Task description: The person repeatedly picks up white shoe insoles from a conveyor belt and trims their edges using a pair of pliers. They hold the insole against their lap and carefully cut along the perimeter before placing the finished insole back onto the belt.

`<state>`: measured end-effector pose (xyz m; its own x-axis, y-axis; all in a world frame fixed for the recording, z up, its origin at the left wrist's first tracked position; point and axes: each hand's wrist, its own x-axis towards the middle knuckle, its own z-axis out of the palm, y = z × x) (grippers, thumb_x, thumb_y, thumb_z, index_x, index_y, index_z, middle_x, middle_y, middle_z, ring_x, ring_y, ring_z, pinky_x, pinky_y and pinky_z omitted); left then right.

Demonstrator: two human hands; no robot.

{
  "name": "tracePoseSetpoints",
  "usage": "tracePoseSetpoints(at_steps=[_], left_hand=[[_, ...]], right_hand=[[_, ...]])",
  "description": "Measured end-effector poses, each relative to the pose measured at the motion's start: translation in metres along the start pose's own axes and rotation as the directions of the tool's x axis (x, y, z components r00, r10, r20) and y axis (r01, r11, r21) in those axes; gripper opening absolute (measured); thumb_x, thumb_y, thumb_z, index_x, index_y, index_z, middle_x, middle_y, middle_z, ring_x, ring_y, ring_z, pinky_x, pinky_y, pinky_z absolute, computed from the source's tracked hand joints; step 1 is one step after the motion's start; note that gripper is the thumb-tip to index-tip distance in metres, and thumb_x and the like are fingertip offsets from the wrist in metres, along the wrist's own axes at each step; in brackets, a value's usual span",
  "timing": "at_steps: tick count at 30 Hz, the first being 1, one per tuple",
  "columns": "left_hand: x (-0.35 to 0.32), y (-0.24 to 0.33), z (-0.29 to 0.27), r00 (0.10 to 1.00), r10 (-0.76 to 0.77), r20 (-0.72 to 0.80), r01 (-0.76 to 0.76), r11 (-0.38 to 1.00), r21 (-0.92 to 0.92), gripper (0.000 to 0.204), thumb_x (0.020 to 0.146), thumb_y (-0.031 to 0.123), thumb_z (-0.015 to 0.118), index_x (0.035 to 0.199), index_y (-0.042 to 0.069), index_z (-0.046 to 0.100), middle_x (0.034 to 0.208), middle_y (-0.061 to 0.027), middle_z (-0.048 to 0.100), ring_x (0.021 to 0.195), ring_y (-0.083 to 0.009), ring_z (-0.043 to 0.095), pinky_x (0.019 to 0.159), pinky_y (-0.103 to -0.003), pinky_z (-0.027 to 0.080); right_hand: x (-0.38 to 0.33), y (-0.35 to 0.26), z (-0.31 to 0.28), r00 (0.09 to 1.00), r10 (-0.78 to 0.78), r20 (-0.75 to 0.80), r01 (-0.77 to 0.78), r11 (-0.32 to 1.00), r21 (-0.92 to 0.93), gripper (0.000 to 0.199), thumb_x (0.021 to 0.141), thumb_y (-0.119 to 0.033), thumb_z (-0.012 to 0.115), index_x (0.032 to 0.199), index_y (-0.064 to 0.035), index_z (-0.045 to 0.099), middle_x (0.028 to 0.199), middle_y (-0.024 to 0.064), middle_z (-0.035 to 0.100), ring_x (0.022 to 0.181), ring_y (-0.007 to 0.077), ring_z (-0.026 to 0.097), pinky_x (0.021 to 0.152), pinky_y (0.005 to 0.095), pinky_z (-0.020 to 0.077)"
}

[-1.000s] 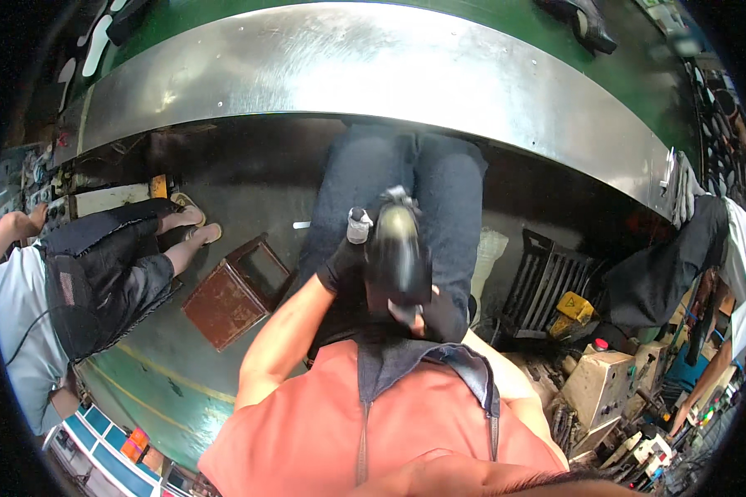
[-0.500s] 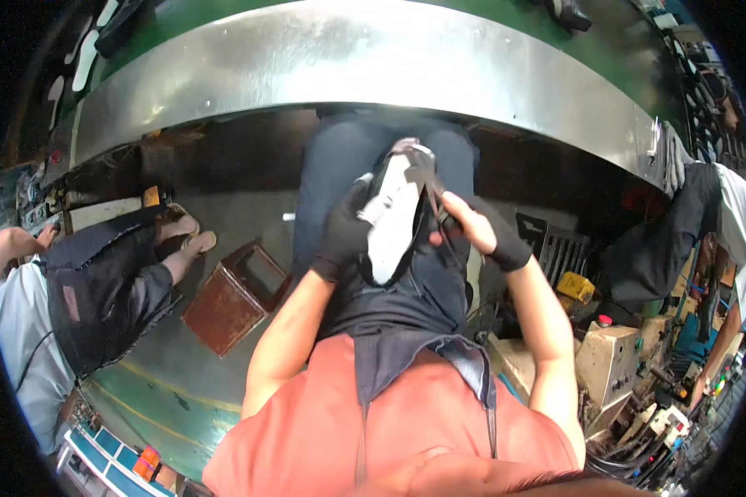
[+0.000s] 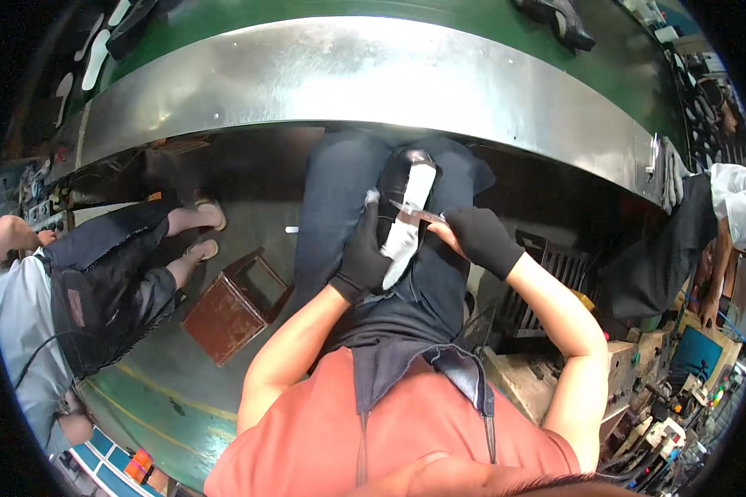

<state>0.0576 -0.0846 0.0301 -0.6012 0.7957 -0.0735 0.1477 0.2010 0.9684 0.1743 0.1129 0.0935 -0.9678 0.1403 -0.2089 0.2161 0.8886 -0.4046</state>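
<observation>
- Black shoe with white face [image 3: 401,245]: centre of the frame, over the thighs [image 3: 327,207].
- Left hand [image 3: 365,255], gloved: holds the shoe along its left edge.
- Right hand [image 3: 472,236], gloved: grips a thin tool [image 3: 419,214] across the white face.

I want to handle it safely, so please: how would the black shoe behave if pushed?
The shoe probably keeps its shape: its white sole shows no sag. Its shiny tip may feel slippery. Without the left hand, it might tip off the rounded thighs.
</observation>
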Motion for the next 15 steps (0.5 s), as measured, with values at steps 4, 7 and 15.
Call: tracePoseSetpoints(at_steps=[4,7,15], left_hand=[[0.044,0.028,0.003,0.917,-0.396,0.057,0.35,0.726,-0.592,0.05,0.103,0.027,0.038,0.141,-0.005,0.033,0.133,-0.0201,0.051,0.124,-0.0282,0.049,0.103,-0.035,0.037],[0.038,0.0,0.009,0.987,0.042,-0.152,-0.01,0.978,0.209,0.062,0.092,0.025,0.054,0.14,-0.005,0.03,0.133,-0.031,0.046,0.12,-0.0436,0.05,0.097,-0.044,0.043],[0.023,-0.04,0.0,1.0,0.016,-0.021,-0.014,0.996,0.089,0.093,0.077,0.027,0.074,0.144,-0.007,0.019,0.122,-0.0321,0.051,0.116,-0.0428,0.052,0.095,-0.043,0.043]], right_hand=[[0.003,0.005,-0.029,0.651,0.022,0.759,-0.745,0.207,0.634,0.046,0.097,-0.042,0.05,0.092,0.0013,0.064,0.067,0.0108,0.065,0.064,0.0155,0.066,0.058,0.0321,0.049],[0.013,0.02,-0.059,0.816,-0.003,0.578,-0.25,0.9,0.358,0.056,0.097,-0.046,0.048,0.077,0.0033,0.064,0.06,0.0151,0.06,0.063,0.0201,0.066,0.059,0.0361,0.0478],[0.013,-0.067,-0.087,0.963,-0.249,-0.108,0.27,0.915,0.3,0.034,0.094,-0.034,0.054,0.085,-0.0026,0.061,0.073,0.0206,0.058,0.067,0.0364,0.06,0.062,0.0438,0.0469]])
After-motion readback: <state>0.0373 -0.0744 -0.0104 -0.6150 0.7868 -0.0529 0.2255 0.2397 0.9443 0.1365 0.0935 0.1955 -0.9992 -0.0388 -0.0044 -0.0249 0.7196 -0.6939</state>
